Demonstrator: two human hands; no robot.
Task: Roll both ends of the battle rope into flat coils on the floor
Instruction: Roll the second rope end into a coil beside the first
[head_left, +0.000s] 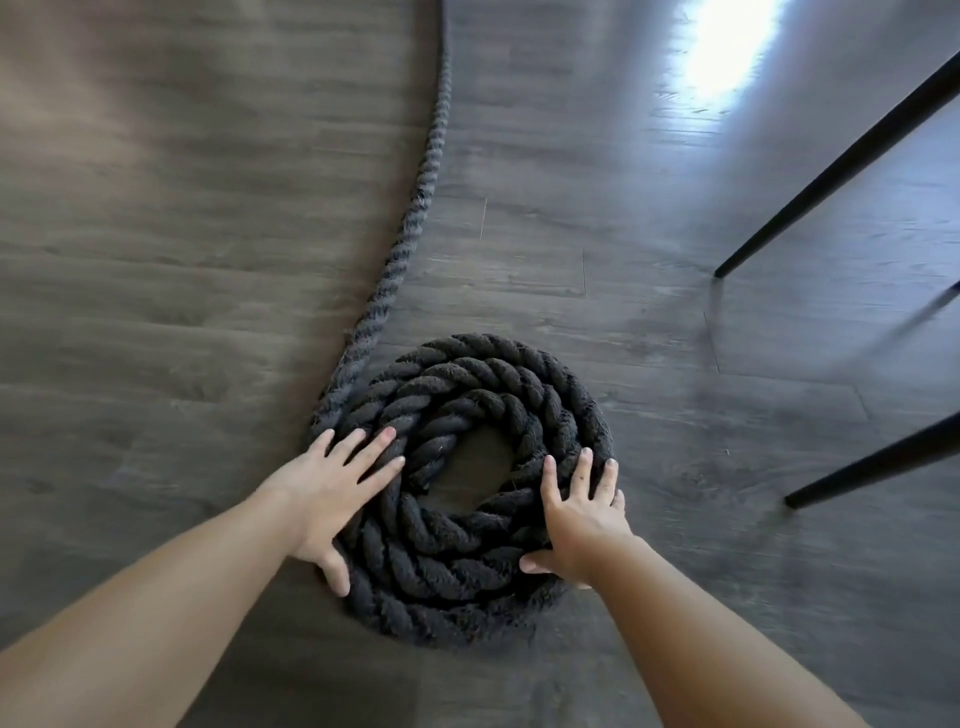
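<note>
A thick black braided battle rope lies on the dark wood floor, wound into a flat coil (467, 395) of about three turns with a small bare gap at its centre. The loose rope (415, 208) runs from the coil's left edge up and away to the top of the view. My left hand (332, 488) lies flat on the coil's left side, fingers spread, thumb on the outer turn. My right hand (576, 514) presses flat on the coil's right side, fingers spread over the turns. Neither hand is closed around the rope.
Two thin black furniture legs slant in from the right, one at upper right (831, 171) and one at lower right (872, 467), both close to the coil. Bright window glare (727, 47) falls on the floor at the top right.
</note>
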